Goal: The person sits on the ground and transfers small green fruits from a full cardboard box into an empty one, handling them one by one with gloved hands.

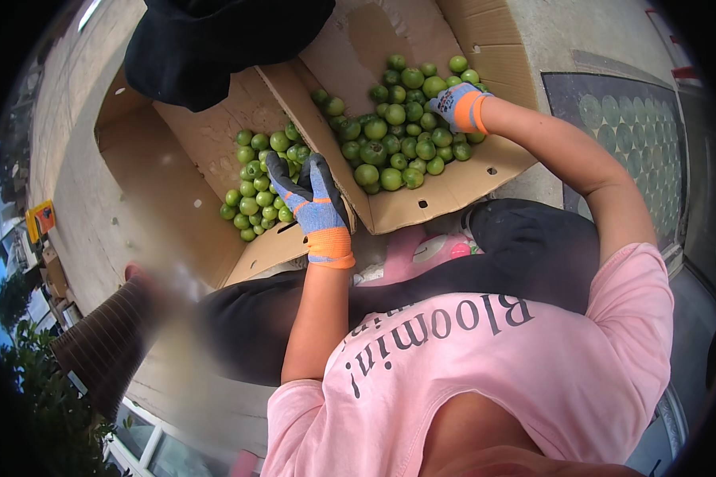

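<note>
Two open cardboard boxes stand side by side before me, the left box (167, 173) and the right box (495, 36). Small round green fruits, which look like unripe tomatoes (249, 206), lie heaped in the left one. More green tomatoes (392, 143) cover the near part of the right one. My left hand (313, 203), in a blue and orange work glove with dark fingers, is over the left heap beside the shared wall, its fingers apart. My right hand (458, 108), gloved alike, reaches onto the right heap. Its fingertips are hidden, so whether it grips a fruit does not show.
A black cloth item (215, 47) covers the far part of the left box. My bent legs (525, 250) flank the near side, around a pink seat or cushion (403, 253). A ribbed brown column-like object (110, 340) and a leafy plant (48, 393) are at left.
</note>
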`<state>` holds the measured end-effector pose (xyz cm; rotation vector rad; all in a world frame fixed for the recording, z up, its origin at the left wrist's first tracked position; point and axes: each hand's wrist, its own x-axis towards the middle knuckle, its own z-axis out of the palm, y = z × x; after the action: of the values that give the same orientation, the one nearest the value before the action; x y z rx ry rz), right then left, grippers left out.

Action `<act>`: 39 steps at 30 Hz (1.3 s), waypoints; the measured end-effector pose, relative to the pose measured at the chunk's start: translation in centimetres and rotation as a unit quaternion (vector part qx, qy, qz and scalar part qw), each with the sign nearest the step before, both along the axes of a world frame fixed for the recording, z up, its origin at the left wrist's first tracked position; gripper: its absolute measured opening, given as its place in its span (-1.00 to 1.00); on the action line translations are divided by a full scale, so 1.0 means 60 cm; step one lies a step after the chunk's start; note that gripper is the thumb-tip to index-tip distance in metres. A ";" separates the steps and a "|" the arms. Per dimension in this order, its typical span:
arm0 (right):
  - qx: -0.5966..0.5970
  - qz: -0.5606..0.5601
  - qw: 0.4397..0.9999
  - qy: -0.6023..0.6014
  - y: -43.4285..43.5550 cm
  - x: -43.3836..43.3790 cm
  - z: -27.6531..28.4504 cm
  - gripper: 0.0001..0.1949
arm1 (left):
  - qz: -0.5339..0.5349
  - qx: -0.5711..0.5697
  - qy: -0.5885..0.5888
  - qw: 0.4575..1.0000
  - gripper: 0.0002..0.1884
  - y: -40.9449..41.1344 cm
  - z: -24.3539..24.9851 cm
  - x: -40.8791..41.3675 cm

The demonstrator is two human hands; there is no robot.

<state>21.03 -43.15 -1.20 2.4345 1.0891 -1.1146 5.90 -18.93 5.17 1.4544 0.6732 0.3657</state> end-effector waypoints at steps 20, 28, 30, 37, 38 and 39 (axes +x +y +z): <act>0.442 -0.128 0.836 0.299 0.099 -0.016 0.238 -0.65 | -0.290 -0.096 -0.002 0.952 -0.42 -0.024 0.057 -0.008; 0.268 -0.164 0.941 -0.123 -0.001 0.092 0.104 -0.65 | 0.038 -0.063 0.052 0.996 -0.35 0.025 0.045 -0.001; 0.153 -0.160 0.963 -0.153 -0.023 0.103 0.058 -0.65 | 0.052 -0.027 0.056 0.997 -0.33 0.032 0.000 -0.009; 0.028 -0.089 0.974 -0.208 -0.051 0.089 -0.023 -0.58 | -0.021 0.016 0.028 0.999 -0.24 -0.003 -0.003 0.000; 0.037 -0.085 0.976 -0.198 -0.054 0.086 -0.030 -0.61 | -0.029 0.044 0.015 0.998 -0.24 -0.006 -0.006 -0.001; 0.027 -0.087 0.976 -0.196 -0.053 0.086 -0.034 -0.63 | -0.027 0.047 0.020 0.998 -0.25 -0.007 -0.007 -0.001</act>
<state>26.21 -46.31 -3.25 2.6779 0.8034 -0.6081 5.87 -19.36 4.77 1.5701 0.6553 0.3318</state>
